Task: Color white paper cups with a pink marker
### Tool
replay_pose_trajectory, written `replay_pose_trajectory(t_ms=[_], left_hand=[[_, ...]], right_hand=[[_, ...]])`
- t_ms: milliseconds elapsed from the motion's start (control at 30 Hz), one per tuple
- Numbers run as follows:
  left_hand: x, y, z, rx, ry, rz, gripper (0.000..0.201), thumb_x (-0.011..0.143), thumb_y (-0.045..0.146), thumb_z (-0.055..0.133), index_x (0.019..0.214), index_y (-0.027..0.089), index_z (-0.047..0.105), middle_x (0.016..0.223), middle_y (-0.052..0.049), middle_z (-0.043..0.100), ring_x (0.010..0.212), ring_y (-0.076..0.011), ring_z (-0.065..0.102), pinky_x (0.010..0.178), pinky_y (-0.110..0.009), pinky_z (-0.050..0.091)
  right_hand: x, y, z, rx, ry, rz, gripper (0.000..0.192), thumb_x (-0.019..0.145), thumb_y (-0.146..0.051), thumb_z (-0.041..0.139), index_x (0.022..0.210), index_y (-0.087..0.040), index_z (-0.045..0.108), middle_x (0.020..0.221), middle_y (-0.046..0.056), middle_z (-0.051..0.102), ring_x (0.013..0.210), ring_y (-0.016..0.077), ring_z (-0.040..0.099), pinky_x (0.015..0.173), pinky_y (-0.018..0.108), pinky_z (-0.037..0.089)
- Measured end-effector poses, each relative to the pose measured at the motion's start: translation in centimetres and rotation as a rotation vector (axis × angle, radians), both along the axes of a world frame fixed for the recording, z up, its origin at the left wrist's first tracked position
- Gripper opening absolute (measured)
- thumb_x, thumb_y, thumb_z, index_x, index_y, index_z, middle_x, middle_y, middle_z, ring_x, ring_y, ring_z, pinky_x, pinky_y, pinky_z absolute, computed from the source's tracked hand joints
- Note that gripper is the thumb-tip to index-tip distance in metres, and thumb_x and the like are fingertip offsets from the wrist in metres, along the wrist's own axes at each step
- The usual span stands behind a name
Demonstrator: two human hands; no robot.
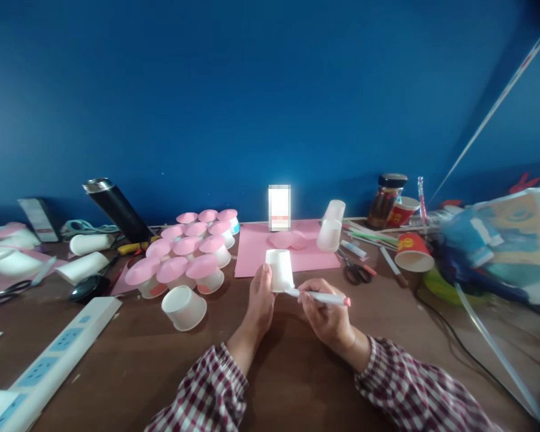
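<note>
While the left hand [260,300] is steadying an upturned white paper cup [279,270] on the brown table [130,354], its fingers curled against the cup's side, the right hand [326,312] is pinching a pink-capped marker [319,296] between thumb and fingertips, with the tip resting at the cup's lower edge. The person appears to be drawing or marking on the cup wall, and this step looks only just begun, since the cup's visible side is showing no lines. Going on would likely call for turning the cup slowly with the left fingers while keeping the pen tip lightly on the thin wall. Just behind the cup, a pink paper sheet [256,255] is lying flat; to the left, a cluster of pink-topped cups [186,255] is standing, with one plain cup [184,307] tipped on its side nearby. Scissors [357,273] and red cups [413,252] are sitting to the right.
</note>
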State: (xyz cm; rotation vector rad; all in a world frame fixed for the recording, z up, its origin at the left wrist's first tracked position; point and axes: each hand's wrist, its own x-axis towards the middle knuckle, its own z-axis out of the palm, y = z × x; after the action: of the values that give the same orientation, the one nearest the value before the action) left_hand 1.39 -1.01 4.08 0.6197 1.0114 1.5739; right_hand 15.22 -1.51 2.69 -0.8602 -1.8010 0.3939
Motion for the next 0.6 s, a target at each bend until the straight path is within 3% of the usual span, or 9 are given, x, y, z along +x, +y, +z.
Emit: replay_pose_trajectory(t_ms=[200,467,600], left_hand=[[0.1,0.0,0.7,-0.009,0.136,0.028,0.016,0.079,0.030,0.057,0.085,0.016,0.064,0.086,-0.010,0.065,0.089,-0.0244,0.058,0.075,-0.032,0.048],[0.0,0.2,-0.3,-0.022,0.079,0.011,0.018,0.078,0.028,0.059,0.090,0.016,0.063,0.093,-0.012,0.065,0.093,-0.0254,0.058,0.076,-0.031,0.047],[-0.3,0.2,-1.1,-0.034,-0.051,0.011,0.025,0.075,0.023,0.063,0.099,0.017,0.060,0.099,-0.013,0.064,0.102,-0.0281,0.056,0.078,-0.033,0.047]], right_hand=[[0.0,0.1,0.0,-0.019,-0.022,0.006,0.007,0.085,-0.019,0.051,0.081,-0.019,0.057,0.067,0.002,0.061,0.057,0.0136,0.059,0.053,0.023,0.045],[-0.1,0.1,0.0,-0.052,-0.030,0.014,0.008,0.085,-0.019,0.051,0.079,-0.018,0.057,0.066,0.002,0.061,0.055,0.0126,0.057,0.050,0.021,0.044],[0.0,0.1,0.0,-0.072,-0.019,0.007,0.008,0.084,-0.020,0.052,0.078,-0.018,0.057,0.065,0.001,0.059,0.052,0.0115,0.054,0.049,0.021,0.043]])
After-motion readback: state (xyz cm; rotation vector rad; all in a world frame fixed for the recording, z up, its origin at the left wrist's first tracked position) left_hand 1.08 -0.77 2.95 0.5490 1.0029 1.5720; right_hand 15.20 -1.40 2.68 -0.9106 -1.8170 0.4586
